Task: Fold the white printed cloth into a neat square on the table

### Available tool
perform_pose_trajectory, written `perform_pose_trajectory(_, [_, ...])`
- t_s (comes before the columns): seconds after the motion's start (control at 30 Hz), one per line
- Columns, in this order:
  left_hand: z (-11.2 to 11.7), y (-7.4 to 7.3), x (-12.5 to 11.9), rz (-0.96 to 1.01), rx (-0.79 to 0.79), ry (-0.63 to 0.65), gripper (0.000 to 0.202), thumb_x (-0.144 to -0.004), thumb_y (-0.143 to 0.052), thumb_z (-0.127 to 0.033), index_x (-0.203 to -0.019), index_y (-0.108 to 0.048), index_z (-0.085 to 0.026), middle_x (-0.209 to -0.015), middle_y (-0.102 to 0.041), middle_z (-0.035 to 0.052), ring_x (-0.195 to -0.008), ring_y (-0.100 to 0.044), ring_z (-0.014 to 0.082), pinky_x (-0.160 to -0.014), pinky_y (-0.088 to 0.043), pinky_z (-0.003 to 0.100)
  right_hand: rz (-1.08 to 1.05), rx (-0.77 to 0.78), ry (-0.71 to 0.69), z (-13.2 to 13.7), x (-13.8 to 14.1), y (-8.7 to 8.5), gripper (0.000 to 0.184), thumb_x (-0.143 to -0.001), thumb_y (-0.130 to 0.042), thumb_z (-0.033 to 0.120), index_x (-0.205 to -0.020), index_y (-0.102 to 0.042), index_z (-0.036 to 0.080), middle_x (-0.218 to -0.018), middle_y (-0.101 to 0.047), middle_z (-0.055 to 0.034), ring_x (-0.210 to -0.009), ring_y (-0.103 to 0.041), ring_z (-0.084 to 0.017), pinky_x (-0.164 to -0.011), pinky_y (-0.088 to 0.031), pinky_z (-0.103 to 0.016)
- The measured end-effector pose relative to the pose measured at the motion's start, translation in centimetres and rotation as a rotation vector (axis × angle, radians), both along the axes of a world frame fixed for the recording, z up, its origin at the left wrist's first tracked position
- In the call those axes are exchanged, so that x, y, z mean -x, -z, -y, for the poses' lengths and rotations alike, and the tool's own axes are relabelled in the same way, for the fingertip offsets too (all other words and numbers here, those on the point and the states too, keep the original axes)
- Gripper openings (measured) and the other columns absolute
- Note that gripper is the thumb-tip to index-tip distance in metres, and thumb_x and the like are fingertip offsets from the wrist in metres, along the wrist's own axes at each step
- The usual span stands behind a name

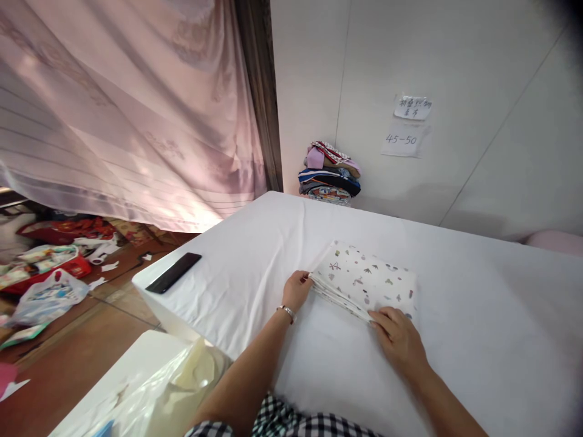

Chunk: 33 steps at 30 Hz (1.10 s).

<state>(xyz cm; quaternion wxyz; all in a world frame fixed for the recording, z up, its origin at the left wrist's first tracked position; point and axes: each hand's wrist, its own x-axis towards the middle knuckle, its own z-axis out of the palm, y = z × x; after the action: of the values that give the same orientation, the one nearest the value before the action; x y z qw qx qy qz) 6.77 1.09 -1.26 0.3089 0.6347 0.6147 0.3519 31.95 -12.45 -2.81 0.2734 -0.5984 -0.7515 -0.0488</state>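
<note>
A pink curtain (127, 109) fills the far left, hanging down to the level of the table top. To its right a white wall (478, 73) runs across the far side. In front of me lies the table (492, 328), spread with a white sheet, wide from the left corner to the right edge of view. Left of it is brown floor (82, 340) with a clutter of bags and packets (45, 273) further left. Near me on the left a crumpled clear plastic bag (177, 382) rests on a white surface.

The folded cloth (368, 276), white with small coloured prints, lies flat on the sheet in the middle of the table, just beyond my hands. A pile of folded clothes (330, 173) sits at the far edge against the wall, well apart from it.

My left hand (297, 290) is at the cloth's left edge, fingers curled in and pinching the stacked layers there. My right hand (398, 340) lies palm down on the near right corner, fingers loosely extended and close together, tips pressing on the cloth and gripping nothing.

A black phone (173, 272) lies at the left corner of the table, well to the left of my left hand. Two paper notes (405, 124) are stuck on the wall, far right. A thin bracelet (288, 312) circles my left wrist.
</note>
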Motion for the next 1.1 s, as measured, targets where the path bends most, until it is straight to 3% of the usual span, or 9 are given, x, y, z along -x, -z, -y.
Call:
perform_pose_trajectory(0.23, [-0.6, -0.3, -0.2, -0.153, 0.056, -0.026, 0.009, -0.071, -0.054, -0.025, -0.069, -0.060, -0.018, -0.070, -0.061, 0.0005, -0.065, -0.053, 0.0126, -0.057, -0.034, 0.022, -0.016, -0.003, 0.009, 0.0, 0.0, 0.1, 0.025, -0.089, -0.041, 0.030, -0.099, -0.063, 0.024, -0.092, -0.059, -0.0047, -0.082, -0.055, -0.018, -0.070, -0.046, -0.032])
perform_pose_trajectory(0.47, [-1.2, -0.3, 0.4, -0.103, 0.104, 0.001, 0.010, -0.068, -0.055, -0.024, -0.061, -0.056, -0.017, -0.060, -0.056, -0.0018, -0.059, -0.050, 0.0112, -0.054, -0.033, 0.021, -0.018, 0.031, 0.007, 0.1, 0.0, -0.1, 0.024, -0.088, -0.041, 0.029, -0.099, -0.062, 0.023, -0.092, -0.059, -0.0046, -0.083, -0.054, -0.018, -0.071, -0.045, -0.032])
perform_pose_trajectory(0.97, [-0.6, -0.8, 0.4, -0.114, 0.080, 0.000, 0.008, -0.068, -0.057, -0.020, -0.060, -0.055, -0.017, -0.062, -0.056, -0.0014, -0.061, -0.050, 0.0117, -0.055, -0.033, 0.022, -0.022, 0.002, 0.013, 0.1, 0.0, 0.0, 0.025, -0.088, -0.041, 0.030, -0.099, -0.063, 0.024, -0.092, -0.060, -0.0042, -0.083, -0.056, -0.018, -0.070, -0.046, -0.032])
perform_pose_trajectory(1.1, [-0.4, -0.5, 0.3, -0.060, 0.055, 0.000, 0.003, -0.069, -0.056, -0.019, -0.072, -0.058, -0.018, -0.067, -0.058, -0.0020, -0.064, -0.052, 0.0113, -0.059, -0.037, 0.021, -0.008, -0.002, -0.001, 0.0, -0.1, 0.0, 0.026, -0.089, -0.040, 0.030, -0.100, -0.063, 0.024, -0.091, -0.059, -0.0052, -0.083, -0.055, -0.018, -0.070, -0.046, -0.033])
